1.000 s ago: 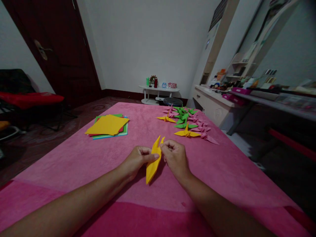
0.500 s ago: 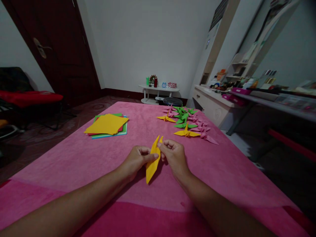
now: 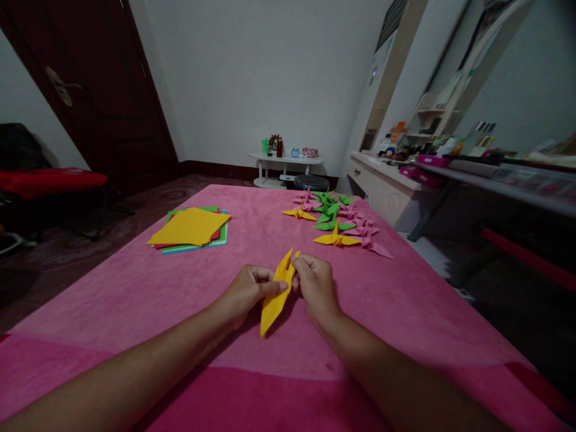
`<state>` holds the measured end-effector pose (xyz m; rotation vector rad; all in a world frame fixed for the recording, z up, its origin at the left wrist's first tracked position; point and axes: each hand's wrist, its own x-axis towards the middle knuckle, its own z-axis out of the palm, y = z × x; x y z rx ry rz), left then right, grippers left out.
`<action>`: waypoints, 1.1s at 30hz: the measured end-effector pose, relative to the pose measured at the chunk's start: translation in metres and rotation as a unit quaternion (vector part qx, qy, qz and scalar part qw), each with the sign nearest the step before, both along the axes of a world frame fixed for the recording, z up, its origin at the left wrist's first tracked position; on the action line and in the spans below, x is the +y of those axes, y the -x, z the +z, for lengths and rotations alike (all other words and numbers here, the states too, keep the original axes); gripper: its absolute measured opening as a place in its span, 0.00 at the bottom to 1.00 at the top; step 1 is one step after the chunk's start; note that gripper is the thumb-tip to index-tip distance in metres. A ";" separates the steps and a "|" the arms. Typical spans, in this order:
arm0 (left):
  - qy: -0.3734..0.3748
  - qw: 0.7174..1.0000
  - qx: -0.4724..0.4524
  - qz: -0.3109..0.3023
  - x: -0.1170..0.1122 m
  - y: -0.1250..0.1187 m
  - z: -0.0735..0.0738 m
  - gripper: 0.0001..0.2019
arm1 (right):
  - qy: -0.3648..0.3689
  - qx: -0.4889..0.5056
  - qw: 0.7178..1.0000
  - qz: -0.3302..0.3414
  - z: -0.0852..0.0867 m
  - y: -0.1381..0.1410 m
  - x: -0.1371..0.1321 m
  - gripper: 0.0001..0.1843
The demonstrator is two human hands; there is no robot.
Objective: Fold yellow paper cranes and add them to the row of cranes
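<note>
A yellow folded paper [image 3: 273, 311], long and pointed with two narrow tips at its far end, is held between my hands above the pink cloth. My left hand [image 3: 251, 292] pinches its middle, the thumb lying across the front face. With thumb and fingers, my right hand [image 3: 314, 278] grips the right-hand narrow tip. The fingers behind the paper are partly hidden. Beyond my right hand stand finished paper cranes, among them a yellow crane [image 3: 336, 239], a green crane [image 3: 333, 225] and a pink crane [image 3: 368, 242].
A stack of coloured paper squares [image 3: 191, 227], yellow on top, lies at the left of the pink-covered table [image 3: 135, 300]. Another yellow crane [image 3: 299, 213] sits farther back. Past the table are a small white table [image 3: 288, 159], a dresser [image 3: 382, 183] and a red chair [image 3: 54, 183].
The right-hand tip has been drawn slightly outward, away from the other tip, by my right hand. My left hand keeps its pinch. The whole view has shifted a little.
</note>
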<state>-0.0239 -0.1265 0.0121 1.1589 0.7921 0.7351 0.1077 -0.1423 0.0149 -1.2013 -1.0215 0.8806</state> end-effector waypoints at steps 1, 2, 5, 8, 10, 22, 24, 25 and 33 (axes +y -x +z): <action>0.005 1.000 -0.003 -0.004 0.000 0.000 0.000 0.09 | 0.002 0.013 1.000 -0.011 -0.001 -0.001 0.002 0.16; 0.011 1.000 -0.005 -0.008 0.000 0.000 0.001 0.09 | 0.001 0.028 0.999 -0.022 -0.001 -0.003 0.004 0.16; 0.045 0.998 -0.026 -0.031 0.000 0.002 0.001 0.09 | -0.021 0.088 0.994 -0.056 -0.001 -0.011 0.011 0.12; 0.087 0.992 -0.086 -0.027 0.004 0.004 0.002 0.09 | -0.040 0.122 0.991 -0.042 0.001 -0.015 0.011 0.10; 0.095 0.986 -0.137 -0.012 0.007 0.005 0.002 0.08 | -0.027 0.098 0.994 0.039 0.004 -0.012 0.006 0.13; 0.089 0.975 -0.204 0.011 0.016 0.005 -0.009 0.09 | -0.006 0.023 0.990 0.140 0.003 -0.004 -0.002 0.13; 0.089 0.975 -0.202 0.019 0.016 0.005 -0.009 0.09 | -0.002 0.022 0.990 0.142 0.001 -0.005 -0.002 0.12; 0.087 0.975 -0.201 0.024 0.016 0.005 -0.009 0.09 | 0.001 0.022 0.990 0.142 0.001 -0.005 -0.001 0.12; 0.074 0.976 -0.197 0.052 0.017 0.004 -0.010 0.10 | 0.009 0.019 0.989 0.149 -0.001 -0.006 0.001 0.12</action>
